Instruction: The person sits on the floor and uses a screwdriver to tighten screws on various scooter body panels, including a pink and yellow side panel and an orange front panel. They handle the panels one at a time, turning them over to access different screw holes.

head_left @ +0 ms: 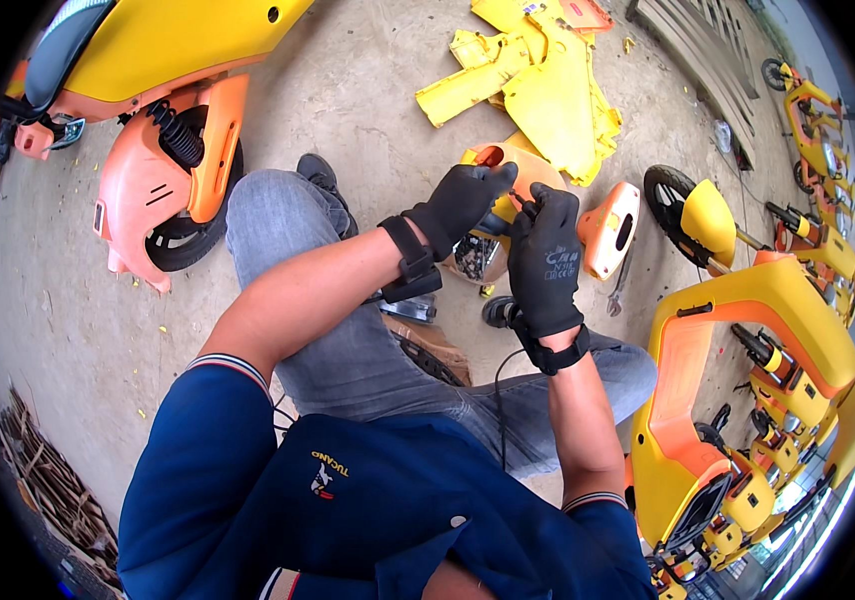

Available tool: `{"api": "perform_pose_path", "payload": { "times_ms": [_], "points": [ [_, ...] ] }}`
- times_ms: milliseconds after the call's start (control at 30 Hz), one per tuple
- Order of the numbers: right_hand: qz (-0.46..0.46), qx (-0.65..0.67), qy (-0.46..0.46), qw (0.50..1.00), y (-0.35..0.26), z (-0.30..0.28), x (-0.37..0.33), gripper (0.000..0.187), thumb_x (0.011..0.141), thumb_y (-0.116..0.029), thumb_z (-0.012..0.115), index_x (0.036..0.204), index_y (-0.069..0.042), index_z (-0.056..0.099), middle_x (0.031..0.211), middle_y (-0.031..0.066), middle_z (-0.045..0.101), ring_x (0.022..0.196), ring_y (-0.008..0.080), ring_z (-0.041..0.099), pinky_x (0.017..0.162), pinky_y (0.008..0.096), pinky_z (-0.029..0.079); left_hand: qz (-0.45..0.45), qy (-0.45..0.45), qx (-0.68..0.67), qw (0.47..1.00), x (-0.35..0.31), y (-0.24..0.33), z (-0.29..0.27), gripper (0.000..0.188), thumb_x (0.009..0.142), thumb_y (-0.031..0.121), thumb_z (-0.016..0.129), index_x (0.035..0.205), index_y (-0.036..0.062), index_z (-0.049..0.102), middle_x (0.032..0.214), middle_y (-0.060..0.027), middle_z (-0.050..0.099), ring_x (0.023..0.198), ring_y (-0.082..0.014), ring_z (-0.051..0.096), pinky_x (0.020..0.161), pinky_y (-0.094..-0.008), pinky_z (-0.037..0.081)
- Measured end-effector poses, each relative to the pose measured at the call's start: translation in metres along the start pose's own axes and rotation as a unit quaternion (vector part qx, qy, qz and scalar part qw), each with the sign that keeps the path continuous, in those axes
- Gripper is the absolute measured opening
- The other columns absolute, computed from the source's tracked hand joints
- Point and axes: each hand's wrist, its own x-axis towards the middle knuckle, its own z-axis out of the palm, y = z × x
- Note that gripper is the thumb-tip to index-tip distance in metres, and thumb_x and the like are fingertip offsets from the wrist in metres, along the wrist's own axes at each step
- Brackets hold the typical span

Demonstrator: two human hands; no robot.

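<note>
My gloved left hand (460, 208) is closed, its fingertips pinched together above an orange and yellow scooter front cover (528, 165). Close beside it, my gloved right hand (546, 250) is also closed, fingers pressed together and pointing toward the left one. Whatever small thing lies between the fingertips is too blurred and dark to name. A round clear headlight (476, 258) shows below the cover, partly hidden by both hands. Right of my right hand lies a pale orange shell (603, 240) with a dark slot.
An open-end wrench (619, 292) lies on the concrete floor by the shell. Beyond are piled yellow panels (558, 95). A yellow and orange scooter (173, 185) stands at left, another scooter body (683, 390) at right. Cardboard (438, 345) lies between my legs.
</note>
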Motion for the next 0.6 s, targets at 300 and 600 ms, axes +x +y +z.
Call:
{"api": "perform_pose_path", "payload": {
  "times_ms": [300,600],
  "points": [
    [0.052,-0.014,-0.015,0.998,-0.006,-0.001,0.002,0.025,0.095,-0.008,0.067,0.115,-0.001,0.056,0.104,0.0196,0.064,0.090,0.0339,0.070,0.074,0.0405,0.055,0.008,0.012,0.022,1.000,0.003,-0.005,-0.004,0.044,0.101,0.039,0.063,0.110,-0.0037,0.064,0.099,-0.0045,0.065,0.082,-0.0181,0.071,0.071,-0.0347,0.064],
    [0.027,-0.056,-0.051,0.997,0.000,-0.005,-0.001,0.022,0.095,-0.012,0.067,0.111,-0.003,0.056,0.089,0.0164,0.070,0.076,0.0339,0.071,0.065,0.0425,0.055,0.003,0.029,-0.034,0.999,-0.007,0.008,0.009,0.041,0.100,0.038,0.066,0.098,-0.0027,0.064,0.090,-0.0068,0.061,0.079,-0.0167,0.067,0.066,-0.0332,0.063]
  ]
}}
